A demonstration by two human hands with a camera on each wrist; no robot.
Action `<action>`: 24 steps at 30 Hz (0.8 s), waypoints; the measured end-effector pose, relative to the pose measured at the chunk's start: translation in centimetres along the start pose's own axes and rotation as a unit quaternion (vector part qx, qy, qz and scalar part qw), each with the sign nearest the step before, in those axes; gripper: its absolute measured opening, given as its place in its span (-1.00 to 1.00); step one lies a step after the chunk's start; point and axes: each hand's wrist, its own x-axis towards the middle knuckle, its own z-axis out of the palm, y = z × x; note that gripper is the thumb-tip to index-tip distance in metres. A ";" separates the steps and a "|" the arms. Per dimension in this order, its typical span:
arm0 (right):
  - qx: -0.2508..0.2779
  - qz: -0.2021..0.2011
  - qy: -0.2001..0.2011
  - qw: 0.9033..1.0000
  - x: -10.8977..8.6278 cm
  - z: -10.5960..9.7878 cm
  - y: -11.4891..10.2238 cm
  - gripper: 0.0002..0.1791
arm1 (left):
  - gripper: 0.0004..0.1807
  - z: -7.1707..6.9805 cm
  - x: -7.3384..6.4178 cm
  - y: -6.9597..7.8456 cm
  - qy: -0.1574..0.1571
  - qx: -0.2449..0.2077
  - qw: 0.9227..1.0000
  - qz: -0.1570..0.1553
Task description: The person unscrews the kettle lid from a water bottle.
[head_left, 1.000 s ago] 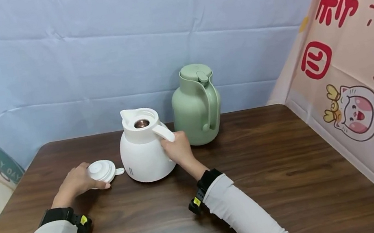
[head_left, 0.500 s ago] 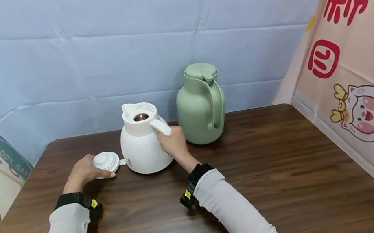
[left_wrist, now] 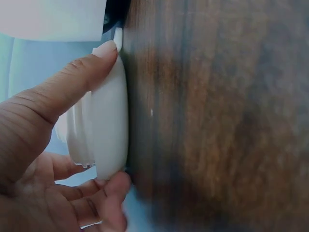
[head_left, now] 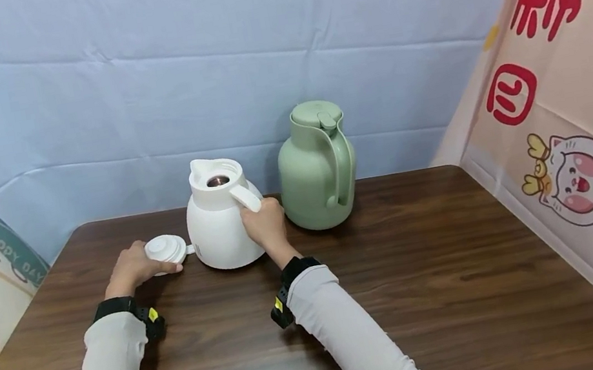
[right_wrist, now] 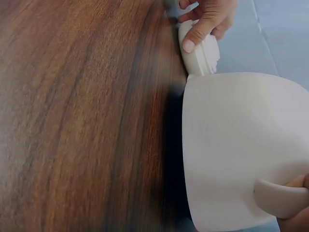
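Note:
My left hand [head_left: 136, 264] holds a white jug lid [head_left: 166, 249] by its rim, thumb on the near side and fingers on the far side. The lid lies upside down, stepped threaded part up, its small tab pointing at the white thermal jug [head_left: 222, 230]. That jug stands upright and uncovered, its metal-lined mouth showing, spout to the far left. My right hand [head_left: 265, 223] grips its handle [right_wrist: 277, 198]. A dark gap or shadow shows under the jug's base in the right wrist view; whether the base touches the table, I cannot tell.
A green thermal jug [head_left: 316, 168] with its lid on stands right behind the right hand, handle toward me. Everything is on a dark wood table [head_left: 438, 292]. A pale blue cloth [head_left: 140, 93] hangs behind it, and a printed cloth [head_left: 557, 122] at the right.
Lid and white jug have both shifted away from me, toward the back of the table, with the hands keeping hold. The head view has swung slightly. The green jug stays put.

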 end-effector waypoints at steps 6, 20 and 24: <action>-0.020 -0.014 0.017 1.000 0.3 0.8 -0.3 -0.70 | 0.15 0.1 0.6 0.0 0.015 -0.027 0.999 -0.016; -0.019 -0.007 0.043 0.999 0.6 1.7 -0.4 -0.70 | 0.18 0.7 1.3 -0.6 0.055 -0.088 0.994 -0.048; -0.020 0.002 0.038 0.999 0.5 1.6 -0.3 -0.71 | 0.18 1.0 1.3 -0.6 0.054 -0.101 0.991 -0.066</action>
